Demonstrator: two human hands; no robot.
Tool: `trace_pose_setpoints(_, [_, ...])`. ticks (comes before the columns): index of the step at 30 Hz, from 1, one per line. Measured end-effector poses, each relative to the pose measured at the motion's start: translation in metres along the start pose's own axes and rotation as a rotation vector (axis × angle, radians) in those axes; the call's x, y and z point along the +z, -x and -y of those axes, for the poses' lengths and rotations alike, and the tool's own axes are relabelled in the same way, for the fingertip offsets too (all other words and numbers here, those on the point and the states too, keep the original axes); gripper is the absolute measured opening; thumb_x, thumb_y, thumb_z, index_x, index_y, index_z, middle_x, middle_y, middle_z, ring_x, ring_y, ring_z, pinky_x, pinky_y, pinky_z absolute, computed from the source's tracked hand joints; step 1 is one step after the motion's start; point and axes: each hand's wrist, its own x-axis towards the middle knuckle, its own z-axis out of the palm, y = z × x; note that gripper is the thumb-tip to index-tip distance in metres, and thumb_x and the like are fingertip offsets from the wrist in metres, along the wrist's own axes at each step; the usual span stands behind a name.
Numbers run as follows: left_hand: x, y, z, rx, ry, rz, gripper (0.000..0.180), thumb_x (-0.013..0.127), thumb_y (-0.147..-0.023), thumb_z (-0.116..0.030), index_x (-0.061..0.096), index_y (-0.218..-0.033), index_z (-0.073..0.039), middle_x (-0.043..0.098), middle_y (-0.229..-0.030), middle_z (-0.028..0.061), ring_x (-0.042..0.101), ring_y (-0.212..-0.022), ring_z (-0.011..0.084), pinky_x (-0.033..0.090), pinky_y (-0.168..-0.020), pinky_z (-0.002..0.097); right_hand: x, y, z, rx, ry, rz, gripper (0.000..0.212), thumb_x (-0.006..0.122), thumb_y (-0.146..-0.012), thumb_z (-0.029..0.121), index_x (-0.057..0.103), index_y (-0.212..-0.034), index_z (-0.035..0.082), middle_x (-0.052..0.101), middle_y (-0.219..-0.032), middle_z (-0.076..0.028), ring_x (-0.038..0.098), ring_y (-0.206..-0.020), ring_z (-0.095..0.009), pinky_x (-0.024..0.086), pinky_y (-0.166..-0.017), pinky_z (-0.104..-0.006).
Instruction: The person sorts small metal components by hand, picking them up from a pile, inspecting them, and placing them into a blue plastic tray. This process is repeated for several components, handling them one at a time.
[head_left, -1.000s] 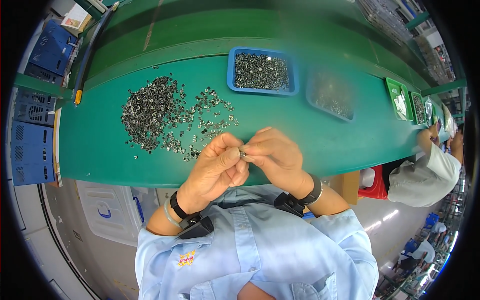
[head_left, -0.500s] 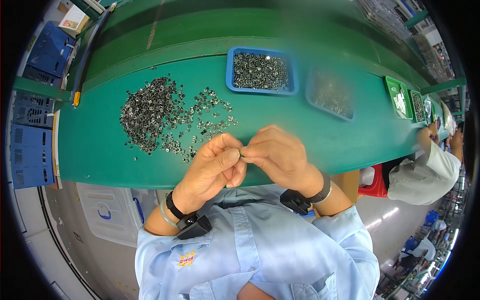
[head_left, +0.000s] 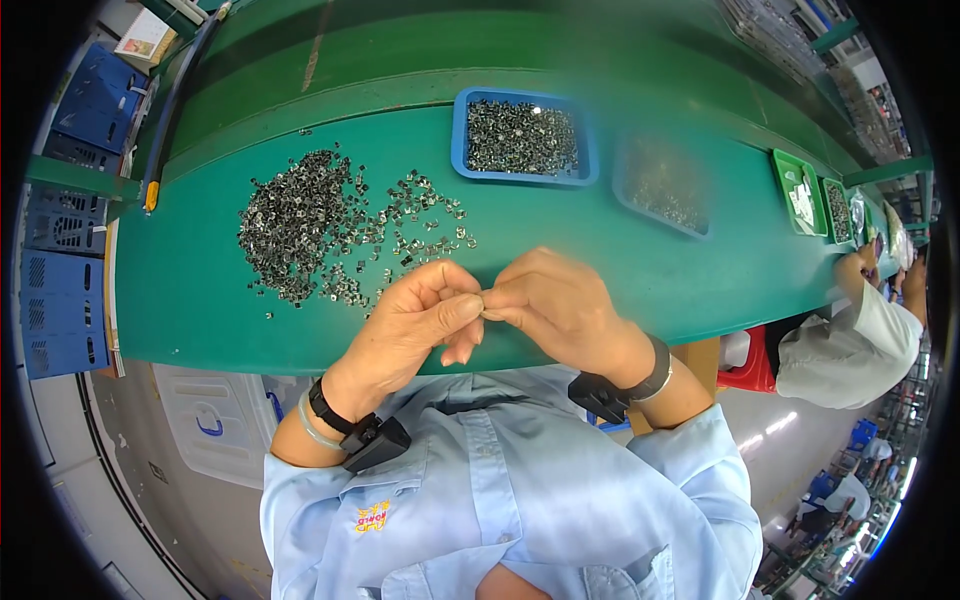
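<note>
My left hand (head_left: 425,315) and my right hand (head_left: 555,305) meet fingertip to fingertip above the near part of the green table (head_left: 540,230). Both are closed in a pinch around the same spot. Whatever sits between the fingertips is covered by them and too small to name. Just beyond my left hand, a heap of small dark and silvery metal parts (head_left: 300,225) spreads over the tabletop, with looser pieces trailing to its right. Straight ahead stands a blue tray (head_left: 590,150) filled with similar small parts.
Right of the blue tray, a blurred second tray (head_left: 680,228) also holds small parts. Farther right are two green trays (head_left: 784,190) and a co-worker's sleeve (head_left: 850,340). Blue crates (head_left: 65,310) stand at the left, and a clear plastic box (head_left: 215,425) is below the table edge.
Both hands stay together in the pinch; my left wrist has shifted slightly left. The small dark piece glimpsed between the fingertips is now hidden.
</note>
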Motion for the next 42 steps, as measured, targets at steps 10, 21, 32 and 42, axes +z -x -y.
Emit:
trace_pose_setpoints(10, [-0.003,-0.003,0.007,0.011,0.138,0.092,0.013,0.055,-0.092,-0.018,0.050,-0.093,-0.005,0.058,-0.069,0.0057,0.054,-0.053,0.0103,0.037,-0.043,0.0212,0.002,0.002,-0.003,0.064,-0.035,-0.010,0.013,0.071,-0.073,0.006,0.065,-0.084,0.007,0.062,-0.078,-0.006,0.060,-0.069,-0.021,0.048,-0.058,-0.0295])
trace_pose_setpoints(21, [0.001,-0.003,0.009,0.029,0.283,0.127,0.017,0.053,-0.093,-0.023,0.050,-0.093,-0.006,0.056,-0.066,0.0058,0.052,-0.052,0.0125,0.036,-0.043,0.0223,0.003,0.001,-0.004,0.112,-0.122,-0.032,0.011,0.070,-0.074,0.004,0.066,-0.084,0.006,0.062,-0.078,-0.006,0.060,-0.068,-0.020,0.048,-0.057,-0.0293])
trace_pose_setpoints(32, [-0.002,-0.008,0.015,0.027,0.303,0.148,0.020,0.054,-0.093,-0.026,0.050,-0.090,-0.007,0.055,-0.065,0.0058,0.051,-0.051,0.0135,0.036,-0.043,0.0229,0.004,0.002,-0.005,0.191,-0.259,-0.030,0.010,0.068,-0.077,0.004,0.067,-0.087,0.006,0.062,-0.079,-0.006,0.059,-0.071,-0.018,0.047,-0.059,-0.0284])
trace_pose_setpoints(42, [-0.001,-0.006,0.012,0.043,0.162,0.075,0.018,0.057,-0.091,-0.023,0.051,-0.087,-0.006,0.058,-0.066,0.0049,0.053,-0.051,0.0108,0.036,-0.043,0.0212,0.004,0.004,-0.007,0.181,-0.290,0.005,0.010,0.068,-0.077,0.005,0.064,-0.086,0.006,0.061,-0.078,-0.006,0.060,-0.071,-0.019,0.048,-0.060,-0.0290])
